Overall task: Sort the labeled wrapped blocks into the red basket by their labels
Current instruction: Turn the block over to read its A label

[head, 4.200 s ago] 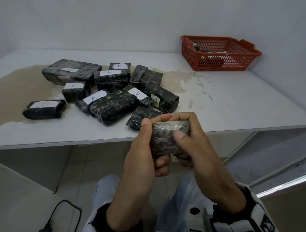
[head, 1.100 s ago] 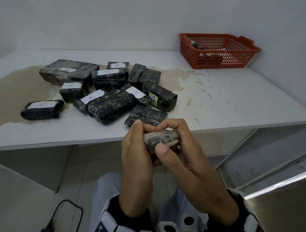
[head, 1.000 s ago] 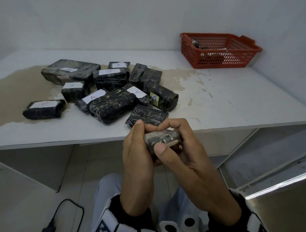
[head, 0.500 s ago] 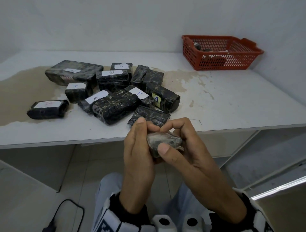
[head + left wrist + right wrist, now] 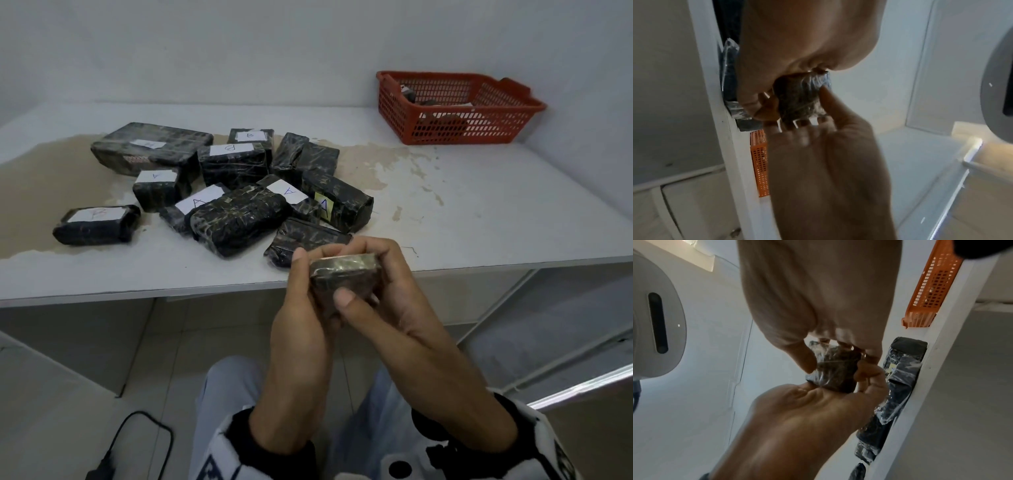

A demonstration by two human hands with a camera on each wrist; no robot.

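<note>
We are holding one small wrapped block off the table's near edge, left hand and right hand both curled round it. The red basket is already holding a few; roughly a dozen blocks are awaiting sorting.

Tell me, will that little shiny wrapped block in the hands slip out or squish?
The small dark block wrapped in glossy clear film probably feels a bit slippery; its wrap shines. Both hands, left and right, grip it by fingertips, so it is likely light. It keeps flat faces and edges under their pinch, so it seems fairly stiff.
</note>
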